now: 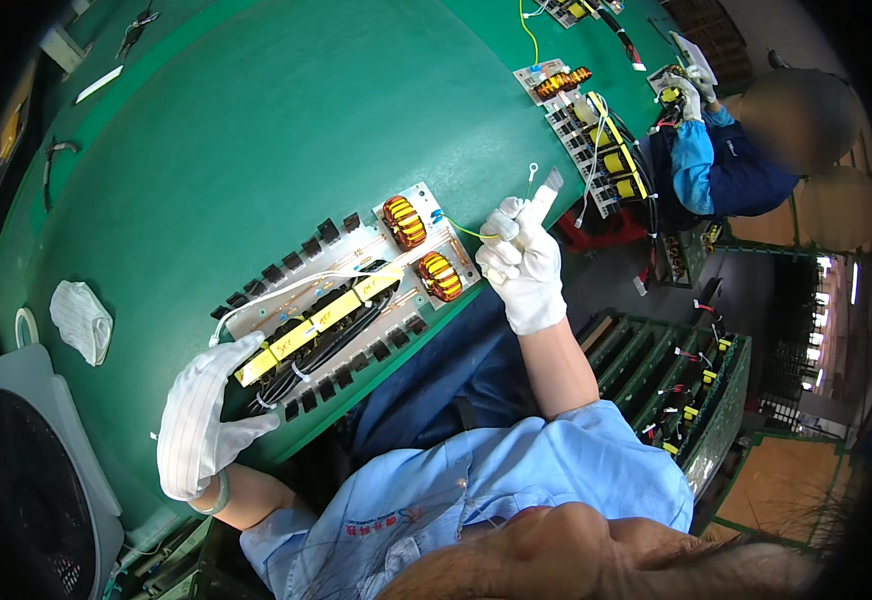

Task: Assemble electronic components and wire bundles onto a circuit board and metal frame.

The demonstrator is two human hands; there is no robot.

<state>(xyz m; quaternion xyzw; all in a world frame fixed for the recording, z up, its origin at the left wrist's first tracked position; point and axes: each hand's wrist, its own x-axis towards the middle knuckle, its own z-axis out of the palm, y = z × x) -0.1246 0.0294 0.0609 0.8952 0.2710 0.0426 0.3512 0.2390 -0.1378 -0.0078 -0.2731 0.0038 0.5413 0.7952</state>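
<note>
A long circuit board (356, 250) lies slantwise on the green table in front of me. It carries yellow-topped transformers (321, 318), black cables, rows of black parts along both edges and two copper-wound ring coils (404, 222). My left hand (196, 425), in a white glove, grips the board's left end, fingers by the transformers and thumb at the near edge. My gloved right hand (526, 265) is closed beyond the right end, around what looks like a small white brush with a grey tip (554, 180). A yellow-green wire (468, 231) runs from the board to this hand; a ring terminal (533, 168) shows just beyond.
A similar board (596, 140) lies farther right, with cables over the table edge. Beyond it a gloved co-worker (736, 165) handles another board. At left are a white cloth-like piece (82, 322) and a grey-framed fan (31, 470). A green rack (696, 400) stands at right.
</note>
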